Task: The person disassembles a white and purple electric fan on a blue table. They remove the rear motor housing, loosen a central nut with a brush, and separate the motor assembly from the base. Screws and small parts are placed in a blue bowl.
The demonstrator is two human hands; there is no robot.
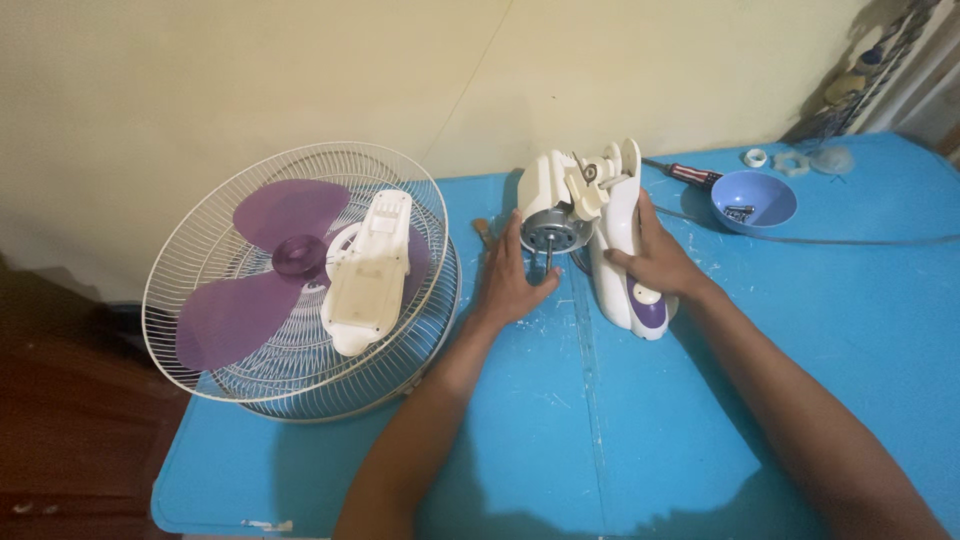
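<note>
A white and purple fan body with its bare metal motor lies on the blue table. My right hand grips the white neck of that body from the right side. My left hand lies beside the motor, fingers around its steel shaft. To the left, two white wire fan guards are stacked, with the purple fan blade and a white plastic rear cover resting in them.
A blue bowl holding small screws stands at the back right, with a dark-handled tool beside it and a thin cable running right. White plastic nuts lie near the table's far edge. The guards overhang the table's left edge.
</note>
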